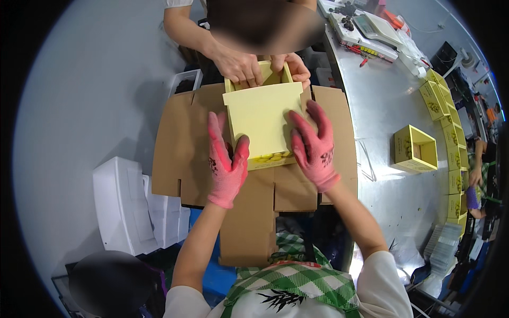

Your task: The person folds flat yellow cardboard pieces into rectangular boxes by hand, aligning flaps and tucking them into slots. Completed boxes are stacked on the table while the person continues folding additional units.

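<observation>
A pale yellow box (271, 162) lies on flattened brown cardboard (183, 146) in front of me. A plain yellow flap or panel (265, 116) covers most of its top. My left hand (227, 164), in a pink glove, is at the box's left side, its fingers stretched out and its thumb over the panel's near left corner. My right hand (315, 148), also in pink, is at the right edge with fingers spread, some of them over the panel. Across from me, another person's hands (238, 66) reach into the box's open far end.
A metal table (382, 196) on the right bears an open yellow box (416, 150), a row of similar boxes (455, 159), a scale (374, 29) and stacked clear trays (444, 246). White plastic bins (124, 204) stand at the left. Another person works at far right.
</observation>
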The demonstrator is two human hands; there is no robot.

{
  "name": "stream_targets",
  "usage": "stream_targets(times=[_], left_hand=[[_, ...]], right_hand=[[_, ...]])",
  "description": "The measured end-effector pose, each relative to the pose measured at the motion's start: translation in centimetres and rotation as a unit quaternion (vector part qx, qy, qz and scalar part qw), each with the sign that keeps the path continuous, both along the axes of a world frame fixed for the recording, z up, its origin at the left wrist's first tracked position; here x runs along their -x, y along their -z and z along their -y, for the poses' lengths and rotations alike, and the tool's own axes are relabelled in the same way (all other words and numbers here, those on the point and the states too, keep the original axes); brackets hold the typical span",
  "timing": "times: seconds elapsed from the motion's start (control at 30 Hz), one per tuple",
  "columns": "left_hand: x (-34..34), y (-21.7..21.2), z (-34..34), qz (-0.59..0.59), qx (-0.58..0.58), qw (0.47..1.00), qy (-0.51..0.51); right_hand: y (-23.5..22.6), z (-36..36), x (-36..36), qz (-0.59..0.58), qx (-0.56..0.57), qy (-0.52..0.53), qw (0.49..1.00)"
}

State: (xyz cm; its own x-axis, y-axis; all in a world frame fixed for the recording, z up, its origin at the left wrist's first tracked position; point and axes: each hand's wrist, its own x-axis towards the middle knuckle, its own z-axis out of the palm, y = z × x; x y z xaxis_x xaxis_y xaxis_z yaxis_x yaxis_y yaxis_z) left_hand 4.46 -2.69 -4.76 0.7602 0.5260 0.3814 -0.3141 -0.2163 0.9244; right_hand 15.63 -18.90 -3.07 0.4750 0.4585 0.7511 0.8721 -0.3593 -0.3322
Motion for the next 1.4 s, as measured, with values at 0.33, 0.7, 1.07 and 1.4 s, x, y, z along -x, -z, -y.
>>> stream_targets(times=[0.33, 0.7, 1.07, 1.4], left_hand=[[1.9, -4.7, -2.4, -0.198, -0.667, 0.718, -0.015], [-5.0, -7.5, -3.1, -0.349, -0.584, 0.626, 0.381], [-9.6, -3.8, -0.9, -0.539, 0.027, 0.622, 0.567], [-10.4, -1.0, -2.6, -0.534, 0.353, 0.482, 0.598]], right_hand=[[-4.4, 1.6, -2.7, 0.073, 0.353, -0.198, 0.912], [-3.0, 0.3, -4.0, -0.041, 0.295, -0.315, 0.901], [4.1, 3.0, -2.0, -0.219, -0.084, -0.033, 0.971], [7.3, 1.5, -3.3, -0.341, -0.044, -0.214, 0.914]])
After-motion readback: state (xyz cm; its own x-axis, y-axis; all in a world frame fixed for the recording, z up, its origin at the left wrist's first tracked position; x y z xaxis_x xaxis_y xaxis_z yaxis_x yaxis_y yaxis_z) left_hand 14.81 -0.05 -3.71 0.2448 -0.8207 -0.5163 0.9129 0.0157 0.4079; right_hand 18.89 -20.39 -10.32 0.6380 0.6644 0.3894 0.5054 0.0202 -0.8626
